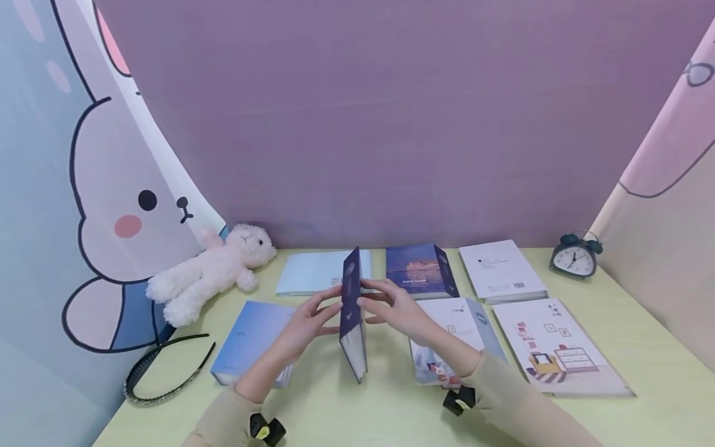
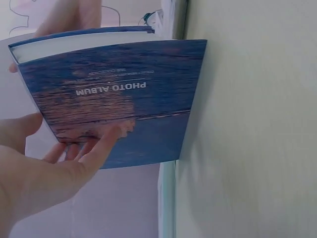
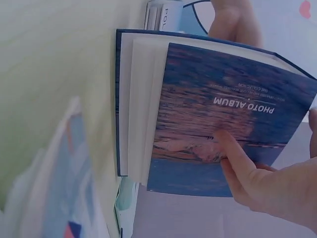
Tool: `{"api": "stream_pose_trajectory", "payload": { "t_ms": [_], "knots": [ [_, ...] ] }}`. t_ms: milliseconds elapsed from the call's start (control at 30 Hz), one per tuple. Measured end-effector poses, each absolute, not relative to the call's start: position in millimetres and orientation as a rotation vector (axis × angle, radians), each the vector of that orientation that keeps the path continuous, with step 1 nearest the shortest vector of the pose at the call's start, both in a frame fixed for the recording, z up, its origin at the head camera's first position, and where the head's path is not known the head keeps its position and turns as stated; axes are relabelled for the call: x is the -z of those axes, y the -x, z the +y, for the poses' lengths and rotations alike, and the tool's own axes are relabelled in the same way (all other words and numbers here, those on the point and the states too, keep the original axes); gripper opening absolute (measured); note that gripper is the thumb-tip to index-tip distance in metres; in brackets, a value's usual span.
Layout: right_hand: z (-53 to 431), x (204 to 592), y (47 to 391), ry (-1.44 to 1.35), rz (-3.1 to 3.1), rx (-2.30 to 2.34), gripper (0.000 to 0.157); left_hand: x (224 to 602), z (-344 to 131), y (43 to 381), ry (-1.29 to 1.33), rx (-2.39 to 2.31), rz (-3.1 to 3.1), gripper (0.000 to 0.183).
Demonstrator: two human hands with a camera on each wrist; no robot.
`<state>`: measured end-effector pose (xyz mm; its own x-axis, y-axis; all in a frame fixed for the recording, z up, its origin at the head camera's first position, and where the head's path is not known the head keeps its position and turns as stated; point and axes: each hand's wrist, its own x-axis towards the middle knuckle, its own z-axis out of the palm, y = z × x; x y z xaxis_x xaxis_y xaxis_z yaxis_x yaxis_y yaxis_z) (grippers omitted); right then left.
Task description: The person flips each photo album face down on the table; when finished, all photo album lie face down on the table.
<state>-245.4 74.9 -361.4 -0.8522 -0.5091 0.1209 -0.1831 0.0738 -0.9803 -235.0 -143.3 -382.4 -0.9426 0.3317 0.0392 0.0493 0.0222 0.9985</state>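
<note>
A dark blue photo album (image 1: 350, 279) with a sea picture stands on edge at the middle of the table, spine up. My left hand (image 1: 306, 323) holds it from the left, thumb by the spine and fingers along one cover. On the opposite side my right hand (image 1: 403, 310) grips it, fingertips on the other cover. "PHOTO ALBUM" appears upside down on the cover (image 2: 158, 104) in the left wrist view. Its covers are slightly spread at the bottom, showing white pages (image 3: 141, 114) in the right wrist view.
Around it lie a blue album (image 1: 254, 335), a pale blue album (image 1: 307, 270), another sea-picture album (image 1: 416, 270) and several white illustrated ones (image 1: 564, 354). A plush toy (image 1: 212, 273) and headband (image 1: 146, 379) are at left, an alarm clock (image 1: 575, 257) at far right.
</note>
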Motion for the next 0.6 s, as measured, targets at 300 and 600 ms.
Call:
{"api": "stream_pose_trajectory", "payload": {
  "t_ms": [300, 600],
  "knots": [
    [78, 356, 240, 0.676, 2.021, 1.937, 0.066, 390, -142, 235, -0.443, -1.889, 2.045, 0.061],
    [90, 356, 233, 0.705, 2.095, 1.919, 0.069, 397, -141, 237, -0.521, -1.826, 2.068, 0.056]
  ]
}}
